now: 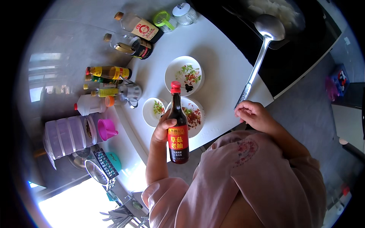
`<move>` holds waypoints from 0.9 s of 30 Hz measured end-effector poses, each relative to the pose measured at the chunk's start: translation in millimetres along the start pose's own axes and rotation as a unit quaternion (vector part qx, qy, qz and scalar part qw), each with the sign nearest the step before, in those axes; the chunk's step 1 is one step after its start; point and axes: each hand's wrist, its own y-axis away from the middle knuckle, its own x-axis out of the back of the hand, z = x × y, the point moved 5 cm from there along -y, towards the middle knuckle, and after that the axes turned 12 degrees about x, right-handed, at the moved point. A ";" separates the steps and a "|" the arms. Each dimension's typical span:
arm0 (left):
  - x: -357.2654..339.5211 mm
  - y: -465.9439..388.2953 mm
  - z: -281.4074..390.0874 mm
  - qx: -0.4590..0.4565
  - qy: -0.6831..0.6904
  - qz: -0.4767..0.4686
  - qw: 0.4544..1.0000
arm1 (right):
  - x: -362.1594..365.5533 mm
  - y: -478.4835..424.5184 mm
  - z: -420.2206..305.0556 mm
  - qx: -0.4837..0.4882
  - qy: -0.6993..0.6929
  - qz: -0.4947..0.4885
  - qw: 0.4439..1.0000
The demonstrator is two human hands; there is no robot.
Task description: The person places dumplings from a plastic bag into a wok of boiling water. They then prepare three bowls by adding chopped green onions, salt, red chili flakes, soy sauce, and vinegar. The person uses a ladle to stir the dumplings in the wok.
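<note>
My left hand (pixel 163 128) is closed around a glass bottle of dark soy sauce (pixel 178 136) with a red cap, held over the counter's front edge. Beyond and partly behind the bottle stand a large white bowl (pixel 174 61), another white bowl (pixel 199 129) and a smaller white bowl (pixel 147 114), each with chopped green and red bits. A dark lump of sauce or seasoning lies in the far bowl. My right hand (pixel 249 112) has its fingers curled at the handle end of a steel ladle (pixel 258 68), whose head is over the black stove.
A pan (pixel 281 11) with pale food sits on the stove (pixel 302 57). Sauce bottles (pixel 144 28), a lidded glass jar (pixel 185 17), a steel pot (pixel 132 91) and a pink cup (pixel 107 129) line the wall side. Knives (pixel 118 216) stand at the lower left.
</note>
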 end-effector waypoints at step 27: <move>-34.4 39.1 31.6 -0.192 -0.200 0.171 0.945 | -51.2 -72.7 -121.9 0.411 0.254 0.045 0.874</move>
